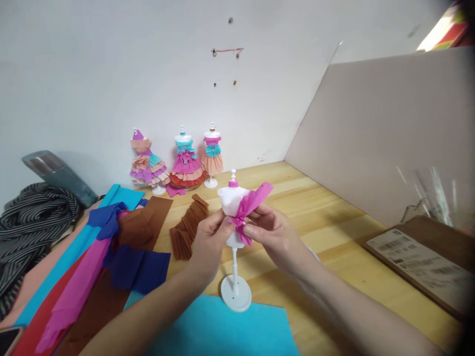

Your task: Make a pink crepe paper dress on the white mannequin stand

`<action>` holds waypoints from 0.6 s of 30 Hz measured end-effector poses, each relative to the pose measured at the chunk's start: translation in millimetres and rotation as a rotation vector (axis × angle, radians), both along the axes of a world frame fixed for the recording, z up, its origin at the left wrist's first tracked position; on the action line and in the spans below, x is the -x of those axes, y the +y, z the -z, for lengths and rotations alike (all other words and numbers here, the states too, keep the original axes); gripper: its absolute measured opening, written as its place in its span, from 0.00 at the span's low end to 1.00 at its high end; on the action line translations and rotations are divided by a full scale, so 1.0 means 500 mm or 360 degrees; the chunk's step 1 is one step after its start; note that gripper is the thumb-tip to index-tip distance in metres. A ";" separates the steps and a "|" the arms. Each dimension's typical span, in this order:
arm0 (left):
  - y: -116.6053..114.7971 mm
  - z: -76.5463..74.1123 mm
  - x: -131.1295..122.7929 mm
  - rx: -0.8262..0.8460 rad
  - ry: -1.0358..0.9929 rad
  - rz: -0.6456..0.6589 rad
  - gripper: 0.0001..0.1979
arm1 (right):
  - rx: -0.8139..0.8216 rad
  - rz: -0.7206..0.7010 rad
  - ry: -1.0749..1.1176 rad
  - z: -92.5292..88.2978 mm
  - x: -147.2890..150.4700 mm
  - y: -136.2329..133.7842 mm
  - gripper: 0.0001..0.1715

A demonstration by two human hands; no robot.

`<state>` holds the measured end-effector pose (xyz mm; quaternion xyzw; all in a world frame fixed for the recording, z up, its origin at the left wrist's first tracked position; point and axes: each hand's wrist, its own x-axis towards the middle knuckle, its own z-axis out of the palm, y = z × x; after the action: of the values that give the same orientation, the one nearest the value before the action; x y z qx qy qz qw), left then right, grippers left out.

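A small white dress form [230, 199] stands upright on a round base, with a pink band around its neck. Bunched pink crepe paper [254, 200] lies against its front, pinched narrow at the waist and fanning out towards the upper right. My left hand [210, 242] is closed at the waist, thumb and fingers on the paper's left end. On the other side my right hand [272, 230] grips the same paper between thumb and fingers. Under the base, a turquoise paper sheet [222, 329] covers the front of the wooden table.
Pleated brown paper [189, 227] lies left of the form. Colourful crepe strips [81, 282] and a striped cloth [35, 225] fill the left side. Three dressed forms [187, 165] stand by the wall. A labelled cardboard package [419, 262] is at right.
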<state>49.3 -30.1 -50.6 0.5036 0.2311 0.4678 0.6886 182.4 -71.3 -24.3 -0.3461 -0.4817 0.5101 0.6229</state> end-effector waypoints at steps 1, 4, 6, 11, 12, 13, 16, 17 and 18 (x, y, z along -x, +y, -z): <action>-0.001 -0.001 0.000 0.0015 0.0000 -0.0004 0.17 | 0.0030 0.0017 -0.0002 0.002 0.000 0.002 0.20; -0.004 -0.003 -0.002 0.0030 -0.0022 0.0015 0.16 | 0.0084 0.0039 -0.0007 0.004 0.000 0.006 0.19; -0.004 -0.007 -0.004 0.0036 -0.0070 0.0039 0.14 | 0.0070 0.0049 0.0000 0.006 0.000 0.008 0.19; -0.006 -0.017 -0.014 0.0265 -0.0256 0.0037 0.11 | -0.0045 0.0247 -0.0144 0.040 0.006 0.016 0.18; -0.006 -0.018 -0.016 0.0324 -0.0283 0.0024 0.11 | -0.0093 0.0338 -0.0210 0.052 0.008 0.017 0.18; -0.006 -0.018 -0.018 0.0376 -0.0306 0.0009 0.11 | -0.0163 0.0438 -0.0278 0.065 0.008 0.019 0.19; -0.004 -0.017 -0.020 0.0472 -0.0344 -0.0036 0.12 | -0.0353 0.0668 -0.0557 0.096 0.010 0.019 0.19; -0.003 -0.017 -0.020 0.0483 -0.0345 -0.0048 0.12 | -0.0396 0.0708 -0.0633 0.101 0.011 0.019 0.19; -0.002 -0.018 -0.021 0.0485 -0.0342 -0.0061 0.12 | -0.0432 0.0734 -0.0689 0.105 0.012 0.018 0.19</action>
<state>59.5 -31.1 -41.6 0.3360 0.2339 0.4916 0.7686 176.3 -62.5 -76.7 -0.4600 -0.5751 0.2017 0.6457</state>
